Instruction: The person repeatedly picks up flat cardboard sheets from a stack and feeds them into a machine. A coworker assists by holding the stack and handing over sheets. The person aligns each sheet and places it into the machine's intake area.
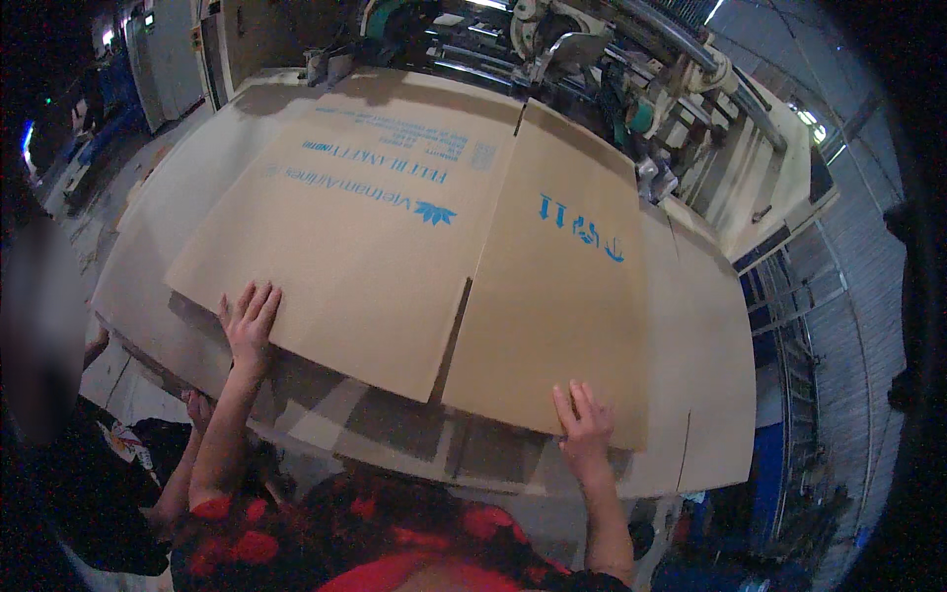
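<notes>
A flattened brown cardboard box (375, 266) with blue printing lies in front of me, slotted between its panels. Its near edge sits slightly above a larger plain cardboard sheet (705, 345) underneath. My left hand (252, 321) rests on the box's near left part, fingers stretched out over the top face. On the narrower right panel, my right hand (584, 424) lies at the near edge with its fingers extended and apart. Neither thumb shows clearly. The far edge of the box reaches up to a machine (562, 59).
The machine's rollers and metal parts run across the far side, with a pale side housing (769, 168) at right. A co-worker's hand (197, 407) is beside my left forearm, near the lower sheet's edge. A metal rack (799, 286) stands at right, a grey cabinet (168, 59) far left.
</notes>
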{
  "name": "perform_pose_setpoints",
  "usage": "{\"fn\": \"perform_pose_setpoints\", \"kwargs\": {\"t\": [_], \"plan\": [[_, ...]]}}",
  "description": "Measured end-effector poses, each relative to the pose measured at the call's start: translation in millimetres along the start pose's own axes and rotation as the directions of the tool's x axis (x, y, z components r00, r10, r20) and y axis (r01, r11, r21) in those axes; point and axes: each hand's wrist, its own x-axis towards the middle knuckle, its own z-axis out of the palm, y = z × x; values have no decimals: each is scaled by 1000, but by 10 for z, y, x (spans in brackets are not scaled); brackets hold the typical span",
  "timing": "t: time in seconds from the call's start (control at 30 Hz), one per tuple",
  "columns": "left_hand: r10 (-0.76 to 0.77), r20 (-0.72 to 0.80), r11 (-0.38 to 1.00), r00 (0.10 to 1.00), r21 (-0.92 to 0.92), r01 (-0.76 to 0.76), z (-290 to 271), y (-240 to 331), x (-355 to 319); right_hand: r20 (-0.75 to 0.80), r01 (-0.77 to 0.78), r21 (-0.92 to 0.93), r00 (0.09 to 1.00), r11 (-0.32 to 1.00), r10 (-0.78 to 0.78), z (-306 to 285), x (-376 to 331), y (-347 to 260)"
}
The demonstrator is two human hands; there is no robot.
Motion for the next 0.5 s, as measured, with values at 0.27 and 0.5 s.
{"fn": "perform_pose_setpoints", "kwargs": {"t": [0.27,0.5], "plan": [[-160,214,628,964,-731,267,28,-74,-43,6,7,101,1000,995,-8,-47,82,46],[0,13,991,1000,-136,2,-144,85,79,65,-76,97,995,992,69,-173,242,46]]}}
